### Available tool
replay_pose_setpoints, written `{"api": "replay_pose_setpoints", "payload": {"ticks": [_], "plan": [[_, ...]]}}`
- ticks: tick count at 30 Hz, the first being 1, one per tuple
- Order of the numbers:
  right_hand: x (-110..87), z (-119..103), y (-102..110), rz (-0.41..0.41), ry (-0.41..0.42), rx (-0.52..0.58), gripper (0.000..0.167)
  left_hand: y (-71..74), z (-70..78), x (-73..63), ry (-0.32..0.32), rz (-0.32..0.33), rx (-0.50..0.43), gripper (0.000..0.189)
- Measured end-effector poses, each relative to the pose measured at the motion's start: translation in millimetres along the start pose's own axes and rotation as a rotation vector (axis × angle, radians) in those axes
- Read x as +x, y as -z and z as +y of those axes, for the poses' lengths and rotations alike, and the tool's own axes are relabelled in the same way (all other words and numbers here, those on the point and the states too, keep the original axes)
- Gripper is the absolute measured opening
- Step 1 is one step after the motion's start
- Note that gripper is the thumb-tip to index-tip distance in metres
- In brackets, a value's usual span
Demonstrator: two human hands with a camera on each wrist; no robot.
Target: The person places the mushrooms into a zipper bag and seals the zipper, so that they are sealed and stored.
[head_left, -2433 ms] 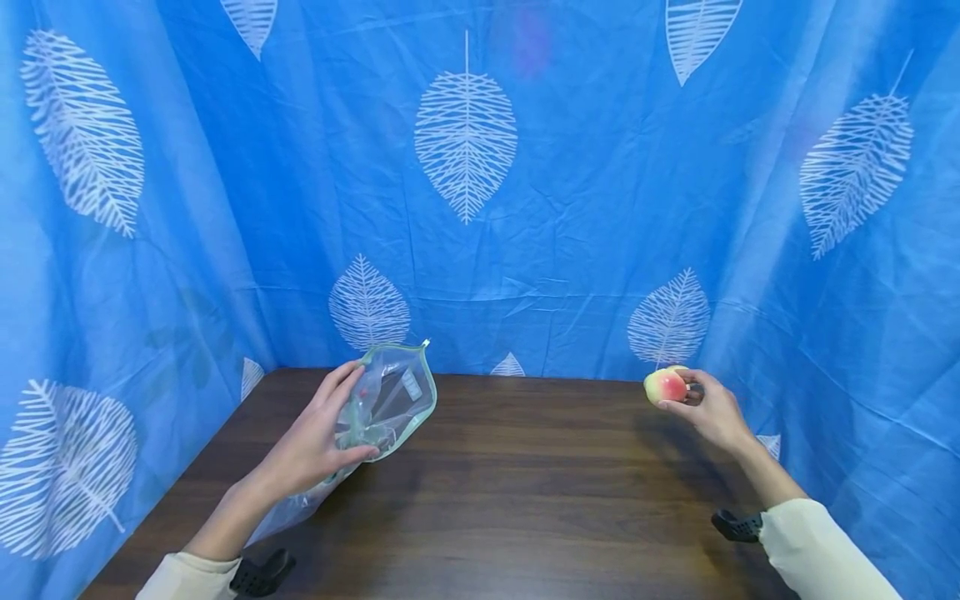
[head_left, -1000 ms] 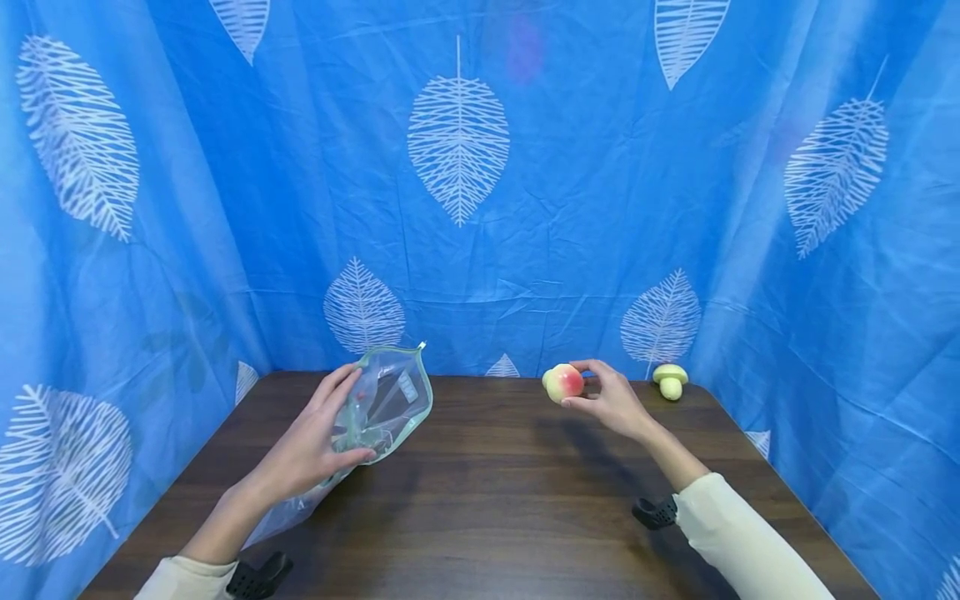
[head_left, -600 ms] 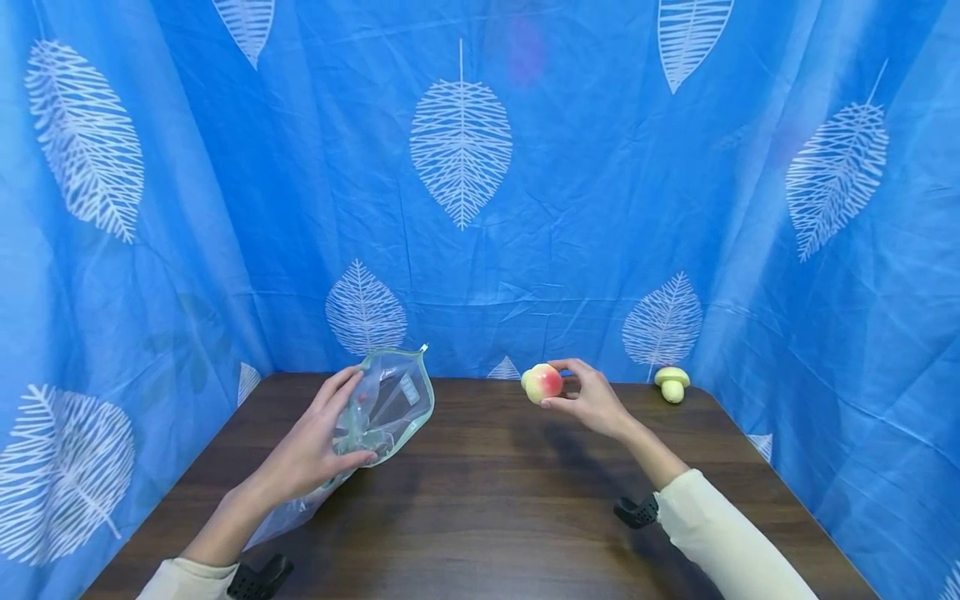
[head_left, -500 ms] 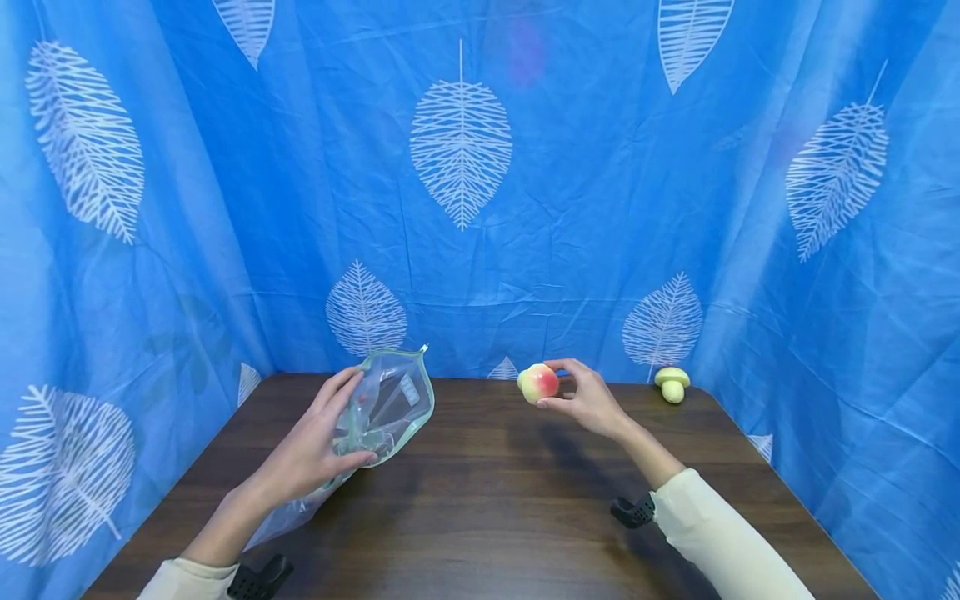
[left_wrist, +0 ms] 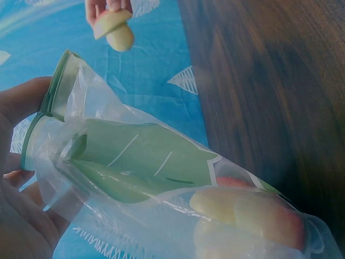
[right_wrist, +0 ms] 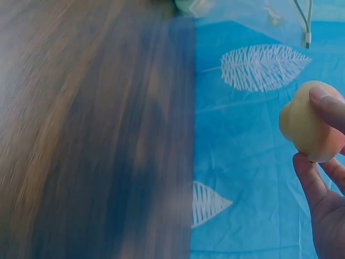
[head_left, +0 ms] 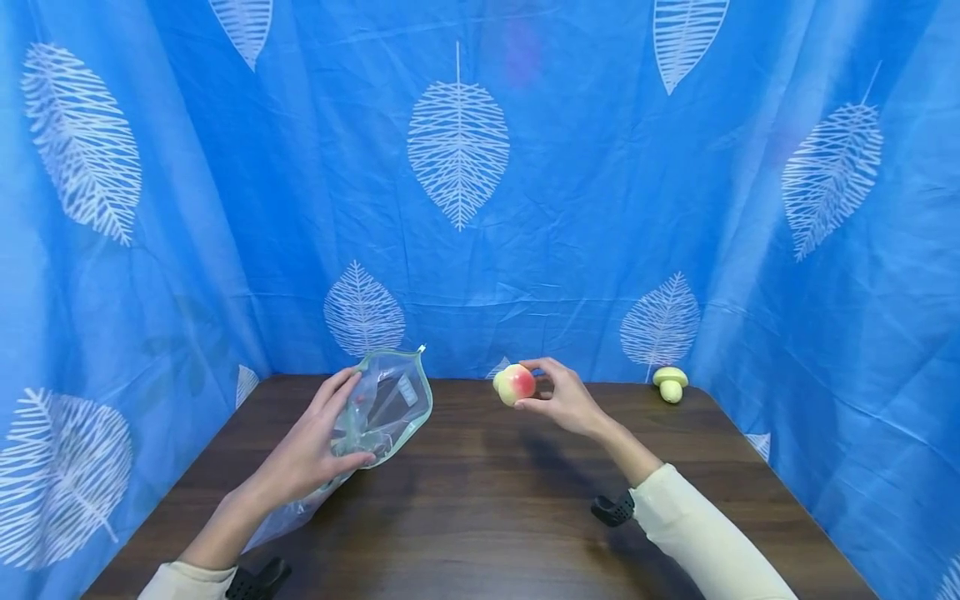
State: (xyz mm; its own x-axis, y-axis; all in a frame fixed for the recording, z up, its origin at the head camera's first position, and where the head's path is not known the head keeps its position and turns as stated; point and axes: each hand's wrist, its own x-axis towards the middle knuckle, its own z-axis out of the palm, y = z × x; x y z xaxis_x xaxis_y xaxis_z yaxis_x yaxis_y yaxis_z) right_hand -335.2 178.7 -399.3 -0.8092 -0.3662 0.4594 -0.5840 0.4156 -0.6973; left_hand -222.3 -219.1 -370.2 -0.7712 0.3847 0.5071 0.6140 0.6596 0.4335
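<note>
My left hand [head_left: 303, 454] grips a clear zip bag [head_left: 396, 408] with a green-edged mouth, thumb and fingers at the rim, holding the mouth spread apart. In the left wrist view, several rounded yellow and red things [left_wrist: 264, 218] lie in the bag's bottom, blurred by the plastic. To the right of the bag, my right hand [head_left: 568, 404] pinches a toy mushroom [head_left: 513, 385] with a red-blushed cap between thumb and fingers, above the table. Its pale stem points left, towards the bag mouth; a gap separates the two.
Another toy mushroom [head_left: 670, 385], pale yellow-green, stands at the back right of the brown wooden table [head_left: 480, 517]. Blue curtain [head_left: 555, 208] with white leaf prints encloses the back and both sides. Black straps sit on both wrists.
From the far right, my right hand has carried the red-blushed mushroom left towards the bag, revealing the pale mushroom at the back right. My left hand and the bag have stayed nearly still.
</note>
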Motion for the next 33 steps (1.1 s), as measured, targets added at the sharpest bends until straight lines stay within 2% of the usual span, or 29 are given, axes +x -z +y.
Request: {"api": "replay_pose_setpoints", "payload": {"ticks": [5, 8, 12, 13, 22, 29, 33], "plan": [[-0.1, -35.4, -1.7, -0.023, 0.016, 0.04, 0.06, 0.0, 2.3, 1.1, 0.002, 0.0, 0.003, 0.108], [4.7, -33.6, -3.5, -0.018, 0.013, 0.065, 0.062, 0.5, 2.8, 1.4, 0.004, -0.003, 0.005, 0.107], [14.0, -16.1, -11.0, -0.016, 0.013, 0.093, 0.066, -0.5, 1.9, 1.2, 0.001, -0.009, 0.003, 0.107], [15.5, -17.7, -13.0, -0.02, 0.017, 0.102, 0.065, -0.9, 1.9, 1.3, 0.002, -0.01, 0.003, 0.107], [33.4, -45.0, -34.4, -0.099, 0.092, 0.152, 0.066, -3.0, 1.2, 3.2, 0.002, -0.015, 0.006, 0.106], [45.2, -72.9, -47.5, -0.139, 0.17, 0.156, 0.064, -3.8, 1.7, 4.7, 0.026, -0.022, 0.005, 0.106], [50.1, -83.9, -54.9, -0.177, 0.219, 0.124, 0.065, -3.2, 2.1, 4.7, 0.017, -0.02, 0.005, 0.105]]}}
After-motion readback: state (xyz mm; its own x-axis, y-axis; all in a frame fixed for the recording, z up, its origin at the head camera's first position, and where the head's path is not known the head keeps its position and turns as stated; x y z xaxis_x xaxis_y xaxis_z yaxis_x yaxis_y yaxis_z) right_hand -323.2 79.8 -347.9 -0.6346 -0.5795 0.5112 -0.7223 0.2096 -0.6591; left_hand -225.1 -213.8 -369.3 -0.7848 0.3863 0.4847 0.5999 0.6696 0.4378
